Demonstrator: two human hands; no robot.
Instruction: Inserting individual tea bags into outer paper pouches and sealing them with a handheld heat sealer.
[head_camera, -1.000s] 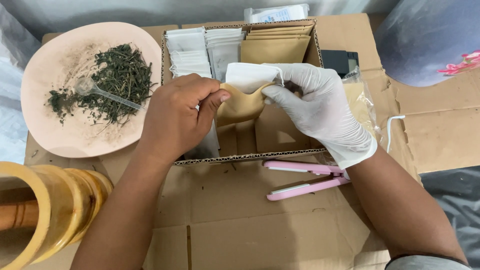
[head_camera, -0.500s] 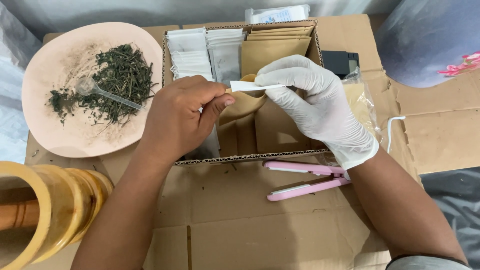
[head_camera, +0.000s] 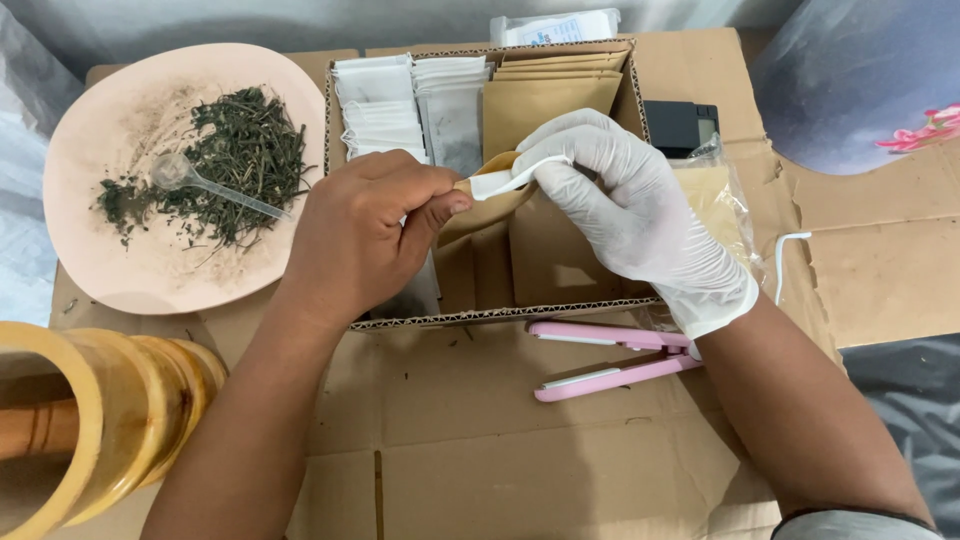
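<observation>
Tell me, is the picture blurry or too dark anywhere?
Head view: light is soft and even, with only faint shadows under the left hand and the gloved right hand; the dried herbs on the pink plate look sharp; the wooden mortar at the lower left edge is close, cut off and slightly soft; no strong glare.

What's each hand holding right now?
Left hand: bare, closed, pinching the brown paper pouch.
Right hand: gloved, closed on the folded white tea bag at the pouch mouth.

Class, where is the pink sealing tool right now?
The pink sealing tool lies on the cardboard just in front of the box, under the gloved right hand's wrist.
</observation>
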